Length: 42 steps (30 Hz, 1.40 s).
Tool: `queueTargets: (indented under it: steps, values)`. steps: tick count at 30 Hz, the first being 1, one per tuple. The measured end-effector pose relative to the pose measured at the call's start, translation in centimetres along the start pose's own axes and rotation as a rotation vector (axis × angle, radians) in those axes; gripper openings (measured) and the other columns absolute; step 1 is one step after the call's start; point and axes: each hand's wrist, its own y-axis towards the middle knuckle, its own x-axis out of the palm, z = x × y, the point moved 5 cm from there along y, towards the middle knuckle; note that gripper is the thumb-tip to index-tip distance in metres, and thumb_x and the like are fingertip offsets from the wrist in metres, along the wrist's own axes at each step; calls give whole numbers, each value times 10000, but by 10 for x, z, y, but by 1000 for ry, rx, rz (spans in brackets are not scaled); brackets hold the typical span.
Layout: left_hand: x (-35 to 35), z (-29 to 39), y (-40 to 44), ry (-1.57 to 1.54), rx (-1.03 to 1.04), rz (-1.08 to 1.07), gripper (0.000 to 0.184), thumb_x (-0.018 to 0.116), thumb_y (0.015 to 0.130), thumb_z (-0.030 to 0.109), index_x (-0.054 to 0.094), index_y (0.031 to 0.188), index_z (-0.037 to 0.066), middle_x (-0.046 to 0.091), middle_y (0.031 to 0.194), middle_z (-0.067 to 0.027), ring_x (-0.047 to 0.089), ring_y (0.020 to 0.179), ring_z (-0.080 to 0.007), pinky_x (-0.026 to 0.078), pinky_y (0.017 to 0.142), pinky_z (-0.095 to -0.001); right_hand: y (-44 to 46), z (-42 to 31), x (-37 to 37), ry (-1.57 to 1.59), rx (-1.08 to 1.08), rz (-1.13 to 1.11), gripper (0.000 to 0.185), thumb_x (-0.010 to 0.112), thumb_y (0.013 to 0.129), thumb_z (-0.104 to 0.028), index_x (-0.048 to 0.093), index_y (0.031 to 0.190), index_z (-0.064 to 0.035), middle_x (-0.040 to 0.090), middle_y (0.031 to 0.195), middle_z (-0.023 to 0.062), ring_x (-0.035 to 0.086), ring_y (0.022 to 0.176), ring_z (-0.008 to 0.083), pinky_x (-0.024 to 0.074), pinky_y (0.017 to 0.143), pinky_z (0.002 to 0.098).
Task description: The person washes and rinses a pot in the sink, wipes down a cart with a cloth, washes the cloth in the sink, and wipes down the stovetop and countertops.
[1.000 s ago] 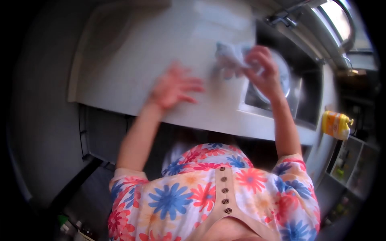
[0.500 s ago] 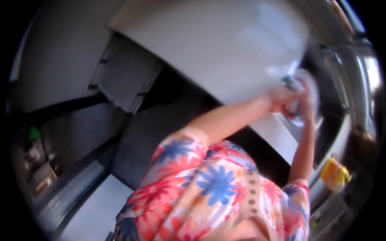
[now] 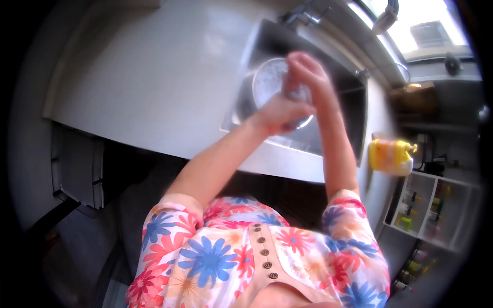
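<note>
My left hand (image 3: pixel 285 111) and my right hand (image 3: pixel 309 73) are close together above the dark sink (image 3: pixel 339 120). The fingers of both are curled round a greyish, wet-looking thing (image 3: pixel 299 94), perhaps cloth. Blur and the fingers hide most of it, so I cannot make out its kind. Just below them is a round white bowl (image 3: pixel 267 82) with a pale, mottled inside, partly covered by my hands and wrists. I cannot tell whether my hands touch its rim.
A broad white counter (image 3: pixel 154 77) extends left of the sink. A faucet (image 3: pixel 308 18) stands behind it. To the right are a yellow pump bottle (image 3: pixel 390 156) and a white shelf rack (image 3: pixel 426 205) with small bottles. A window (image 3: pixel 426 31) is at the upper right.
My view has swung toward the sink, so hands and bowl now appear farther left and upright. Both hands stay together on the thing between them.
</note>
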Motion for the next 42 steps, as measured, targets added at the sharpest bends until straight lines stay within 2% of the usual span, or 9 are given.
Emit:
queueTargets:
  steps: [7, 8, 12, 17, 21, 27, 32, 36, 42]
  values:
    - [-42, -9, 52, 586, 92, 405, 155, 646, 594, 97, 589, 736, 72, 511, 633, 13, 469, 530, -122, 361, 470, -272, 31, 61, -67, -79, -14, 410, 118, 572, 866, -121, 570, 893, -6, 468, 641, -16, 419, 512, 66, 391, 450, 223]
    - [-56, -19, 69, 902, 190, 332, 447, 645, 730, 351, 605, 977, -19, 618, 1004, -218, 619, 905, -318, 470, 784, -382, 32, 69, -72, -41, -16, 474, 108, 570, 857, -111, 567, 874, -5, 479, 629, 2, 423, 489, 81, 392, 435, 236]
    - [-55, -10, 58, 1321, 140, 556, 397, 671, 647, 321, 652, 912, 27, 631, 872, -230, 620, 862, -362, 490, 763, -419, 27, 96, -92, -261, -18, 707, 120, 566, 839, -105, 563, 858, 13, 521, 633, 43, 506, 496, 127, 420, 447, 267]
    - [-38, 14, 60, 1587, 293, 586, 621, 777, 560, 224, 527, 1088, 12, 628, 905, -176, 635, 830, -298, 515, 710, -396, 11, 79, -111, -257, 17, 458, 339, 616, 841, -234, 540, 1061, 13, 603, 865, 74, 594, 751, 155, 502, 562, 299]
    - [-14, 67, 31, 999, 215, 195, 576, 806, 554, 185, 543, 1032, 0, 594, 838, -78, 584, 736, -132, 504, 575, -261, -30, 38, -113, -133, 249, 164, 402, 592, 864, -304, 512, 1123, -8, 575, 986, 63, 597, 864, 170, 533, 701, 370]
    - [-50, 113, -6, 725, 599, 554, 245, 761, 697, 101, 622, 889, 35, 622, 780, -14, 583, 704, -92, 491, 651, -230, -38, -2, -89, -312, 170, -57, 357, 677, 806, -195, 576, 1070, 23, 601, 941, 43, 560, 830, 89, 456, 755, 213]
    - [-50, 142, -66, 804, 593, 620, 231, 752, 728, 164, 621, 892, 68, 619, 766, -7, 589, 692, -93, 494, 651, -213, -39, -47, -56, -693, 105, -90, 386, 687, 787, -203, 581, 1089, 12, 646, 882, 68, 604, 766, 131, 475, 777, 251]
    - [-66, 137, -120, 553, 623, 414, 208, 719, 748, 142, 619, 919, 77, 611, 756, -7, 590, 692, -102, 495, 641, -217, -22, -65, -45, 373, -220, -326, 371, 390, 943, -285, 528, 1158, -16, 572, 1142, 134, 538, 1081, 247, 403, 945, 436]
    - [-105, 110, -212, 251, 547, 363, 163, 602, 794, 35, 614, 954, 67, 627, 780, -19, 598, 695, -110, 495, 628, -235, -2, -36, 49, 542, -25, -450, 335, 420, 934, -262, 530, 1174, -56, 590, 1122, 93, 543, 1075, 235, 419, 940, 400]
